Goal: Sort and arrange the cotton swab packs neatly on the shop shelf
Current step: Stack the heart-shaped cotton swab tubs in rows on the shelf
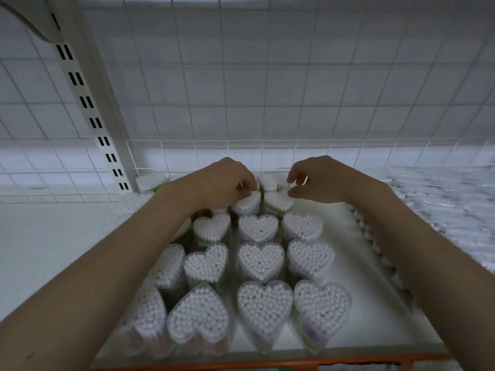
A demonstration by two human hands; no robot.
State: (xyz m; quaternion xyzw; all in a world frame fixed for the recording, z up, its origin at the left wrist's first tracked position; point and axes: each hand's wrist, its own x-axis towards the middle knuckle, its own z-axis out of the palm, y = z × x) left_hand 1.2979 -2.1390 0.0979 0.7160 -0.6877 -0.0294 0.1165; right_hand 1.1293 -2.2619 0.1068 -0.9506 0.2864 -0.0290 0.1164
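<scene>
Head view, heart-shaped packs (261, 259) of swabs, hands (225, 183) seemingly touching rear ones

Single head cam, wide-angle, looked forward and down along both forearms onto the shelf (348, 303). Packs (261, 259) sat close below; the wire grid (267, 103) filled the upper half. Edges were bent and blurred.

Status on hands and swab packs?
Left hand gripping rear pack. Right hand pinching neighbouring pack. Front heart packs upright in rows. Nothing blocking.
</scene>
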